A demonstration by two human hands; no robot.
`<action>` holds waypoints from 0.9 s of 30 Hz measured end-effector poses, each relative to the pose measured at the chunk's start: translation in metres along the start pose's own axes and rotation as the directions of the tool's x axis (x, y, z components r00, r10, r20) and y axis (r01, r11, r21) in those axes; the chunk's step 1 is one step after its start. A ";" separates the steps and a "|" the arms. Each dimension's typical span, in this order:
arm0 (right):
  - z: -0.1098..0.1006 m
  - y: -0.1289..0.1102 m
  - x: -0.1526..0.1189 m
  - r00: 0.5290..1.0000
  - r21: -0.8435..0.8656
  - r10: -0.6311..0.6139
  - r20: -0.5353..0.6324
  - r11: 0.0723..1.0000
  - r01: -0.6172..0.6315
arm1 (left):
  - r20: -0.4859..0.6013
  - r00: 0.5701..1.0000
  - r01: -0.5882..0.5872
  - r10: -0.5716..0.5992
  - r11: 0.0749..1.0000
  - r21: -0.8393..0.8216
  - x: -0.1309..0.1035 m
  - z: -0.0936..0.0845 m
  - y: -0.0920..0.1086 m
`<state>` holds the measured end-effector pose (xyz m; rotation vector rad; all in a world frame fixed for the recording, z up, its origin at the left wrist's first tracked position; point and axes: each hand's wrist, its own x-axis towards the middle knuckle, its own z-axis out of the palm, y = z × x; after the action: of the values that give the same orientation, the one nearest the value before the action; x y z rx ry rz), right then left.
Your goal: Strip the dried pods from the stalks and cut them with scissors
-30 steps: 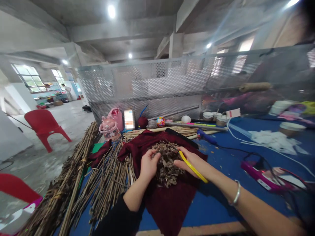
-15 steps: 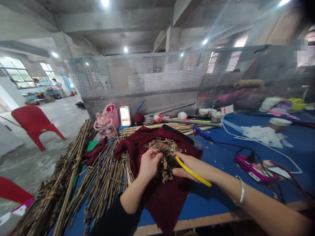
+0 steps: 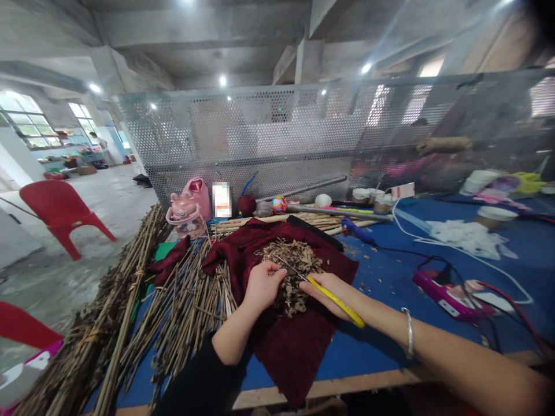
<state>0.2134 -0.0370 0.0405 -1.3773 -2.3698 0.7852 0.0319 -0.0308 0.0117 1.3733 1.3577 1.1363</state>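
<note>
My right hand (image 3: pixel 330 293) is closed on a pair of scissors (image 3: pixel 340 301) with yellow handles. Their thin blades point up and left, close to the fingertips of my left hand (image 3: pixel 264 286). That hand is pinched, thumb against fingers, on a small bit of dried plant, mostly hidden by the fingers. Below and behind both hands, a heap of dry brown plant pieces (image 3: pixel 297 254) lies on a dark red cloth (image 3: pixel 295 361). The cloth is spread over the blue tabletop (image 3: pixel 368 361), one corner hanging toward the front edge.
Bundled dry stalks (image 3: pixel 125 289) and loose thin sticks (image 3: pixel 182 312) lie at the left. Behind are a pink bucket (image 3: pixel 188 222), yarn balls (image 3: pixel 278 204) and a perforated metal screen (image 3: pixel 251 138). A blue glue gun (image 3: pixel 356 230) and a purple power strip (image 3: pixel 446 294) with cables are at right.
My right hand has shifted slightly left and its fingers have drawn in around the scissors. The blades, barely visible before, now show near my left fingertips. My left hand stays pinched in place.
</note>
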 end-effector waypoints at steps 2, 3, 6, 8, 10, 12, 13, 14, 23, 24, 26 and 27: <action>-0.001 0.002 -0.001 0.999 -0.003 0.033 0.026 0.999 -0.033 | -0.001 0.999 -0.039 0.039 0.996 0.077 -0.001 0.000 0.000; -0.002 0.002 -0.001 0.999 -0.012 0.043 0.023 0.999 -0.043 | -0.002 0.999 -0.052 0.052 0.994 0.101 -0.001 0.000 0.000; -0.006 0.002 -0.005 0.999 -0.034 0.031 -0.045 0.999 -0.032 | -0.030 0.999 -0.040 0.042 0.998 0.052 0.000 0.001 0.000; -0.009 0.002 -0.008 0.997 -0.004 -0.005 -0.083 1.000 0.004 | -0.080 0.997 -0.026 0.022 0.999 -0.045 0.002 0.002 0.000; -0.010 0.003 -0.012 0.996 0.040 -0.037 -0.075 0.998 0.040 | -0.122 0.993 -0.023 0.006 0.990 -0.140 0.003 0.003 0.000; -0.011 0.002 -0.015 0.998 0.062 -0.045 -0.050 0.997 0.048 | -0.139 0.990 -0.010 -0.022 0.974 -0.225 0.004 0.004 0.001; -0.011 0.001 -0.017 0.999 0.062 -0.042 -0.034 0.997 0.044 | -0.135 0.990 0.002 -0.041 0.962 -0.272 0.003 0.004 0.002; -0.011 0.000 -0.019 0.999 0.060 -0.038 -0.019 0.997 0.039 | -0.125 0.991 0.013 -0.056 0.947 -0.320 0.003 0.004 0.002; -0.012 -0.010 -0.022 0.996 0.026 0.022 0.087 0.999 -0.024 | -0.145 0.988 -0.033 -0.043 0.874 -0.484 -0.005 0.008 0.012; -0.011 -0.009 -0.021 0.997 0.032 0.016 0.079 0.999 -0.018 | -0.135 0.990 -0.018 -0.051 0.885 -0.465 -0.006 0.008 0.013; -0.009 -0.007 -0.018 0.998 0.035 -0.001 0.056 0.999 -0.001 | -0.124 0.990 0.015 -0.072 0.913 -0.408 -0.008 0.009 0.014; -0.008 -0.006 -0.017 0.999 0.030 -0.007 0.045 1.000 0.006 | -0.126 0.989 0.030 -0.084 0.925 -0.378 -0.008 0.009 0.015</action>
<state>0.2220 -0.0518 0.0513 -1.3528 -2.3853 0.8550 0.0442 -0.0395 0.0243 0.9862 1.1886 1.3913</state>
